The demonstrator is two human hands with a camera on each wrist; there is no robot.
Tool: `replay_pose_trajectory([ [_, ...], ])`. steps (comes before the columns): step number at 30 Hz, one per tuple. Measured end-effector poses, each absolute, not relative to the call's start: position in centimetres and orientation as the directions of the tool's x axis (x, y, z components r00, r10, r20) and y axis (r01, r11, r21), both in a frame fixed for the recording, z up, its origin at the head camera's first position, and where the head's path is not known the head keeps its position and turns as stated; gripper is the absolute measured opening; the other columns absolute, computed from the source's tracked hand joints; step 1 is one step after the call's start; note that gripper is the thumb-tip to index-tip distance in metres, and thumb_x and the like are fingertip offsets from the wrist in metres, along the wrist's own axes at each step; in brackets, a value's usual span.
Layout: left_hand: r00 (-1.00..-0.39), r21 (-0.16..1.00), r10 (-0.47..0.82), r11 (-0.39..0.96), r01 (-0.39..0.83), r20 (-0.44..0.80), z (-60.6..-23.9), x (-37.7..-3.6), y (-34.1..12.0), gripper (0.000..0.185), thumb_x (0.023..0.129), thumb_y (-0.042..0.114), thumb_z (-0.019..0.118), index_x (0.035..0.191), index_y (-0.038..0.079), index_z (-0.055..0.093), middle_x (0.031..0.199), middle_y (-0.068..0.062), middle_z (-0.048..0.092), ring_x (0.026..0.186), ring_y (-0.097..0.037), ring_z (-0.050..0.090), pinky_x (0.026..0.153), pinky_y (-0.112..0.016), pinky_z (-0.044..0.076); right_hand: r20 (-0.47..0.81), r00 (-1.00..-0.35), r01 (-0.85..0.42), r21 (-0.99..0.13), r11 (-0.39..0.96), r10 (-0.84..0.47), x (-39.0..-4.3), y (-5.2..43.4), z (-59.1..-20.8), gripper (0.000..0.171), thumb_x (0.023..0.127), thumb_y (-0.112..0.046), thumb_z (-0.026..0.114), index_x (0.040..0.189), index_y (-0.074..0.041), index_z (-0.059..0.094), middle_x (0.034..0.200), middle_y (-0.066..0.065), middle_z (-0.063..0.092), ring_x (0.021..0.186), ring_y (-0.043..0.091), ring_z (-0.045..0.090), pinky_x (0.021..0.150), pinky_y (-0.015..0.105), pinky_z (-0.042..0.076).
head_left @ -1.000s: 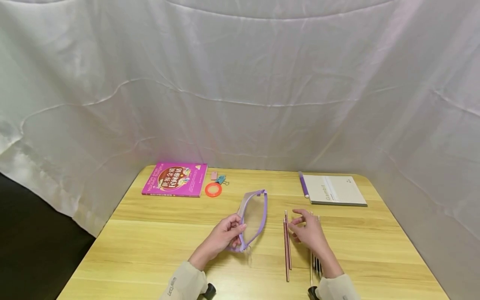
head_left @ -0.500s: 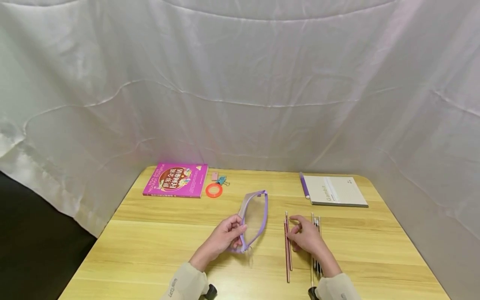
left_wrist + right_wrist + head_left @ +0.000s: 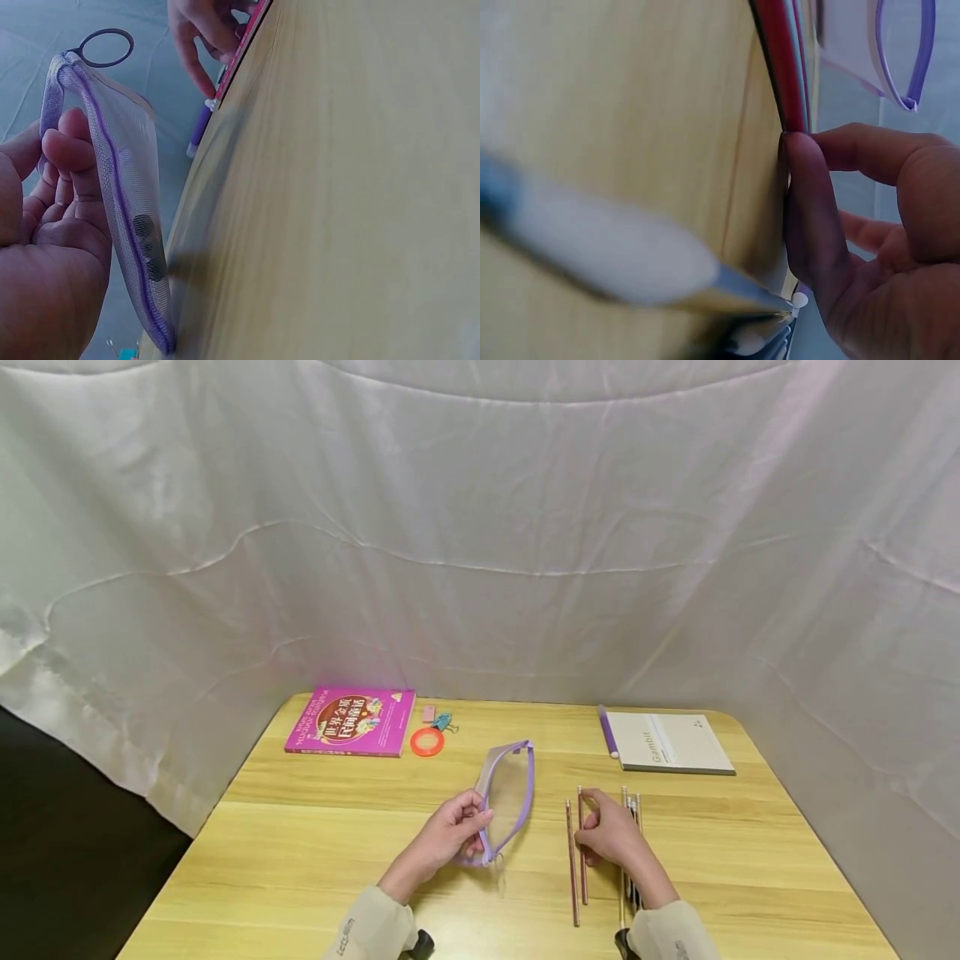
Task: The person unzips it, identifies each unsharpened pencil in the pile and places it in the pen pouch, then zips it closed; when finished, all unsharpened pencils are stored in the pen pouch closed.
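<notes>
L hand (image 3: 448,835) pinching mesh pouch (image 3: 508,793) rim, mouth held up. R hand (image 3: 611,835) now pinching one red pencil (image 3: 581,852), split from other red pencil (image 3: 572,868) just beside grip; more pencils (image 3: 632,810) beyond knuckles. Pickup looks started.

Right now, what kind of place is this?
Likely a staged desk set-up, not a lived-in room: a wooden table walled in by draped white cloth, with stationery laid out, namely a pink book, a notebook and pencils.
</notes>
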State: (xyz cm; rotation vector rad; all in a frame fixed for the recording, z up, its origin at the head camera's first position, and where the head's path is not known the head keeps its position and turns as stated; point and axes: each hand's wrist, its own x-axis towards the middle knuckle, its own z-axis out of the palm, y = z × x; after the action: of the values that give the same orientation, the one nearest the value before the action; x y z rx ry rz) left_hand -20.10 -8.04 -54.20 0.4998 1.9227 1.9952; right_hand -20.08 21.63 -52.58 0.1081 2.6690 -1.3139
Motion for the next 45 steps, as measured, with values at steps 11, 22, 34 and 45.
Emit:
replay_pose_trajectory([
  [11, -0.883, 0.999, 0.469, -0.038, 0.007, 0.024, -54.1, -20.0, -8.1, 0.028, 0.106, 0.022, 0.06, 0.107, -0.005, 0.053, 0.077, 0.005, 0.059, 0.059, -0.005, 0.055, 0.054, -0.017, 0.048, -0.182, -0.983, 0.169, -0.813, 0.557, 0.033, -20.4, 22.0, -52.2, 0.091, 0.082, 0.007, 0.07, 0.161, -0.001, 0.025, 0.077, 0.01, 0.062, 0.048, 0.021, 0.064, 0.05, 0.036, 0.059],
  [22, -0.88, 0.999, 0.475, -0.034, 0.005, 0.021, -54.0, -20.0, -8.1, 0.027, 0.107, 0.022, 0.06, 0.108, -0.005, 0.053, 0.078, 0.004, 0.058, 0.059, -0.005, 0.055, 0.054, -0.017, 0.048, -0.084, -0.993, 0.102, -0.962, 0.254, 0.083, -20.9, 21.8, -50.5, 0.109, 0.085, 0.015, 0.061, 0.167, -0.02, -0.001, 0.094, 0.011, 0.051, 0.063, 0.019, 0.064, 0.063, 0.042, 0.065],
  [34, -0.884, 1.0, 0.467, -0.017, 0.009, 0.016, -54.1, -20.4, -8.1, 0.028, 0.106, 0.022, 0.061, 0.105, -0.004, 0.053, 0.076, 0.004, 0.059, 0.059, -0.006, 0.055, 0.052, -0.018, 0.047, 0.004, -0.99, 0.003, -0.999, 0.051, 0.144, -22.2, 17.0, -48.8, 0.106, 0.087, 0.019, 0.058, 0.165, -0.029, 0.004, 0.1, 0.012, 0.048, 0.071, 0.019, 0.065, 0.069, 0.042, 0.065],
  [45, -0.879, 0.999, 0.476, -0.03, 0.013, 0.026, -54.3, -20.1, -8.1, 0.028, 0.106, 0.02, 0.059, 0.106, -0.007, 0.052, 0.079, 0.004, 0.058, 0.058, -0.005, 0.054, 0.053, -0.017, 0.047, 0.067, -0.989, -0.052, -0.991, 0.122, 0.13, -21.9, 12.8, -50.3, 0.106, 0.084, 0.019, 0.063, 0.165, -0.016, 0.006, 0.099, 0.018, 0.054, 0.064, 0.019, 0.068, 0.06, 0.039, 0.064],
])
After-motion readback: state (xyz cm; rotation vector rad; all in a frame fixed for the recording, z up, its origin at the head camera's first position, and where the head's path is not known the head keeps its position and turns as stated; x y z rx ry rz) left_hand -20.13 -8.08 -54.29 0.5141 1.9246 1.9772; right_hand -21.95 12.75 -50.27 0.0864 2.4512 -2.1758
